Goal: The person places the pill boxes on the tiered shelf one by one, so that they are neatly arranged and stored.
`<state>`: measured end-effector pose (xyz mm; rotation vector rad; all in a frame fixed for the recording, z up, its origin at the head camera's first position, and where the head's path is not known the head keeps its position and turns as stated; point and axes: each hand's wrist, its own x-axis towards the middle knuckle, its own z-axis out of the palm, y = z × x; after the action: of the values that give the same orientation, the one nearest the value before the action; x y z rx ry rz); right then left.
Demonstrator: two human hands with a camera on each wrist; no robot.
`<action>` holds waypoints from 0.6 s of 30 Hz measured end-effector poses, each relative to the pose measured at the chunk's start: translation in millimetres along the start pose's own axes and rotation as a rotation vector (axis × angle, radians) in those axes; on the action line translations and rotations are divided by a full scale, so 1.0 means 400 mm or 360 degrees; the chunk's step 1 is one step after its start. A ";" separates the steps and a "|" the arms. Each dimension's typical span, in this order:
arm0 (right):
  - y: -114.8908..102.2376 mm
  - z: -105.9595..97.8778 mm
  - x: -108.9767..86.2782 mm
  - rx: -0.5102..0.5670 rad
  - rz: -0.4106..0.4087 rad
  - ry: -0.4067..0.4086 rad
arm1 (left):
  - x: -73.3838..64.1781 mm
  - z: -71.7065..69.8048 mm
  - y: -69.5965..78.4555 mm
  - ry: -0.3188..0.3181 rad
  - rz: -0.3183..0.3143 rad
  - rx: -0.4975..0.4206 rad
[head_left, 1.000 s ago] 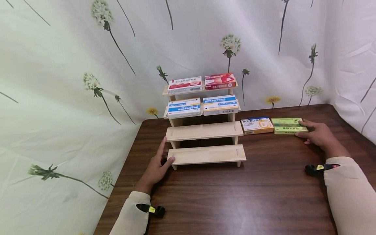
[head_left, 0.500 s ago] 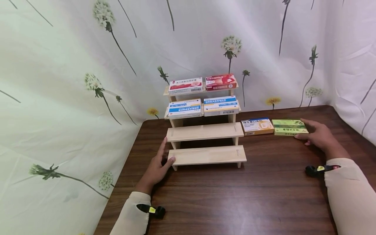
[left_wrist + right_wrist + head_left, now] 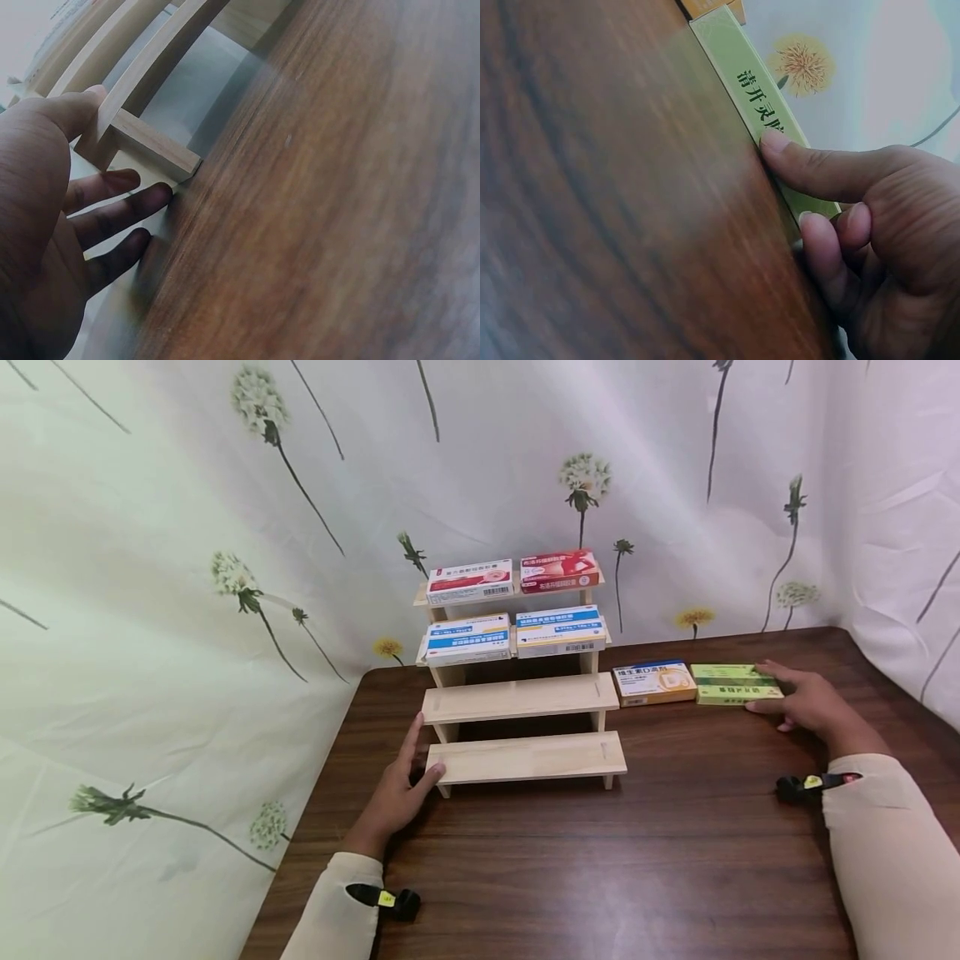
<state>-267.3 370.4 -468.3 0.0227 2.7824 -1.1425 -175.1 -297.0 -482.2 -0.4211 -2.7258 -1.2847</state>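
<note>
A stepped wooden display rack [image 3: 525, 764] stands on the table. My left hand [image 3: 396, 793] is at its left side, thumb touching the lowest step and the other fingers extended along the side; in the left wrist view those fingers [image 3: 120, 214] are spread beside the rack's leg. To the right of the rack, a green medicine box [image 3: 731, 685] lies flat on the table. My right hand [image 3: 813, 703] grips its right end, thumb [image 3: 810, 161] along the front face and index finger over the far edge. Against the green box's left end lies an orange-and-white vitamin D box [image 3: 654, 683].
The top step carries a white-and-red medicine box [image 3: 470, 581] and a red medicine box [image 3: 560, 571]. Two blue-and-white medicine boxes [image 3: 468, 639] sit on the step below. A dandelion-print curtain [image 3: 480, 460] hangs behind the dark wooden table [image 3: 555, 868].
</note>
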 end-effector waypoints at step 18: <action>0.003 0.008 -0.021 0.0189 0.0033 0.0118 | -0.001 0.001 0.002 0.0002 -0.0002 -0.0005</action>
<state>-258.5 369.3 -470.2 0.1073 2.7662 -1.3266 -174.5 -296.2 -481.8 -0.4188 -2.7235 -1.2894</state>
